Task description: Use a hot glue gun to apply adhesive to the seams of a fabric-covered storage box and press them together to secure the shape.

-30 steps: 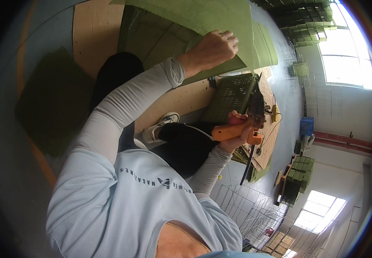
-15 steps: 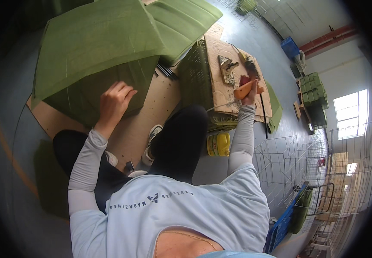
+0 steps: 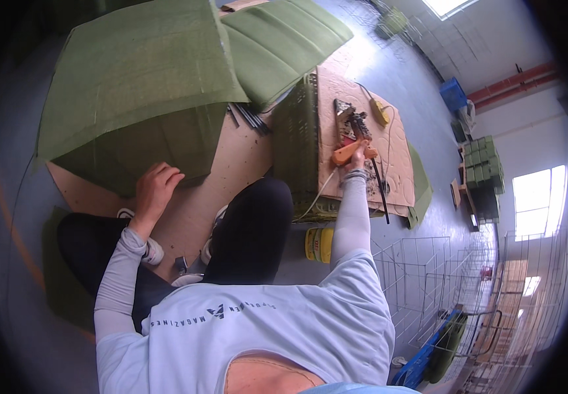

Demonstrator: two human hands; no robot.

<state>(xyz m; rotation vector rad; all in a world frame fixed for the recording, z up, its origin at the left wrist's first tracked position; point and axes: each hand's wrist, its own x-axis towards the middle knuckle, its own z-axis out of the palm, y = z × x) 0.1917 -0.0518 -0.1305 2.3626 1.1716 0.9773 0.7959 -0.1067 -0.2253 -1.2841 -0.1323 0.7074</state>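
At left, the green fabric box [image 3: 139, 59] should handle as light and flexible; we would lift it by its folded edges. In front of it, our left hand [image 3: 156, 190] is half curled; we cannot tell whether it grips anything. At right, over the cardboard [image 3: 399, 154] on the green crate [image 3: 290, 131], our right hand [image 3: 357, 158] encloses the orange glue gun [image 3: 345, 153], probably light and rigid; we should grasp its handle, clear of the crusted nozzle [image 3: 360, 125].

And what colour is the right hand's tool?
The tool's body is orange, clearest in the head view.
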